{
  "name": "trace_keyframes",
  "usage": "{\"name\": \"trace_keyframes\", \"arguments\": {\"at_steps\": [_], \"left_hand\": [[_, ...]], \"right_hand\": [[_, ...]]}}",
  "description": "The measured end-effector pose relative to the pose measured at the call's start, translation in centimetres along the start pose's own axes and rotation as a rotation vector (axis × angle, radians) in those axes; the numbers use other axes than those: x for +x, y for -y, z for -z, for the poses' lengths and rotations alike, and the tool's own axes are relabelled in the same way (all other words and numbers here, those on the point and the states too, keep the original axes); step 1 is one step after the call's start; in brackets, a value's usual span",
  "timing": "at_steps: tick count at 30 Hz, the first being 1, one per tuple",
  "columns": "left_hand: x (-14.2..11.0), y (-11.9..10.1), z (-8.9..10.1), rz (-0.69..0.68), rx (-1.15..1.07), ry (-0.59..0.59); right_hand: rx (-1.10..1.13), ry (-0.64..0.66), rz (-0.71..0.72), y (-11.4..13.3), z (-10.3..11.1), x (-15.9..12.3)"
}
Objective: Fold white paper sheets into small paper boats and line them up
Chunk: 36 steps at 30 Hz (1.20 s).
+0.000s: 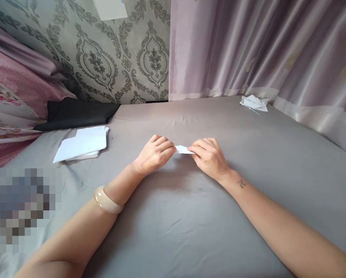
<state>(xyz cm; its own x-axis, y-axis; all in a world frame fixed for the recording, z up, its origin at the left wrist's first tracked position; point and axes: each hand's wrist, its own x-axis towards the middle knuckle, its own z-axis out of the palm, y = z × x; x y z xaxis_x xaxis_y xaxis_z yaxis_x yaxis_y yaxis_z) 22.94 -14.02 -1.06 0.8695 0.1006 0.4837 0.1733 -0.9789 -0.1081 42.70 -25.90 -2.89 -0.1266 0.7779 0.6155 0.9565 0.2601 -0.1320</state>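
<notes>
A small piece of folded white paper point(182, 149) is stretched between my two hands, above the middle of the grey sheet point(184, 239). Its left end is pinched by my left hand point(157, 154), which has a pale bangle point(107, 200) further down the arm. My right hand point(209, 157) grips the right end, fingers curled over it. Only the middle stretch of the paper shows; both ends are hidden by my fingers.
A stack of white paper sheets point(84, 143) lies at the left, in front of a folded black cloth point(77, 112). Several folded papers point(254, 102) and a thin greenish stick point(254, 111) rest at the far right. Curtains point(225, 46) and a patterned wall point(123, 58) border the back.
</notes>
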Motion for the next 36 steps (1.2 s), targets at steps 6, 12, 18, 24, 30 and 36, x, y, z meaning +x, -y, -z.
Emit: {"name": "trace_keyframes", "arguments": {"at_steps": [6,12,18,24,30,36], "left_hand": [[-0.1,-0.5,-0.7,-0.091,0.110,0.106],[-0.4,-1.1,-0.8,-0.104,0.122,0.186],[-1.1,-1.3,-0.8,0.051,0.007,0.214],[-1.7,-0.8,-1.5,0.384,-0.239,0.209],[-1.4,-0.3,-0.7,0.705,-0.554,0.226],[-1.2,-0.3,-0.1,0.827,-0.614,0.282]], "right_hand": [[-0.297,0.146,0.135,0.9,-0.2,0.2],[-0.288,0.271,0.129,1.3,-0.2,-0.4],[-0.121,0.323,0.020,1.3,0.5,-1.2],[0.162,0.313,-0.273,1.2,0.6,-1.0],[0.407,0.299,-0.536,0.3,0.2,-0.6],[0.422,0.317,-0.652,-0.4,-0.6,-0.2]]}}
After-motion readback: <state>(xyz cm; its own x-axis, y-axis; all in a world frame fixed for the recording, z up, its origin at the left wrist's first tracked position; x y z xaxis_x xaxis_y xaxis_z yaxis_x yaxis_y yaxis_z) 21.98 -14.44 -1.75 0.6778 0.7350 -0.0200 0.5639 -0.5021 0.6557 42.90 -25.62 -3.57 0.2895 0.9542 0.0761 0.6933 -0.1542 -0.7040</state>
